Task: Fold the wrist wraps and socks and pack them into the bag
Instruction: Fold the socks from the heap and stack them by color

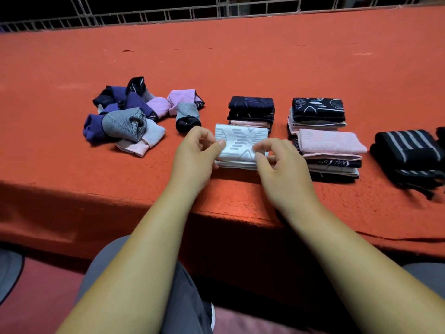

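Note:
A folded white sock with grey markings [240, 143] lies on the red cloth near the front edge. My left hand [195, 153] pinches its left side between thumb and fingers. My right hand [279, 162] pinches its right side. Behind it stands a stack of folded dark and pink socks [251, 109]. To the right are a second stack with a dark patterned sock on top [317, 109] and a nearer stack topped by a pink sock [330, 143]. Black wrist wraps with grey stripes [407, 153] lie at the far right. No bag shows.
A heap of rolled purple, grey, pink and black socks [125, 116] lies at the left, with two more rolled ones [186, 109] beside it. The red-covered table [240, 56] reaches back to a metal railing [216, 10]. My grey-trousered legs are below the table edge.

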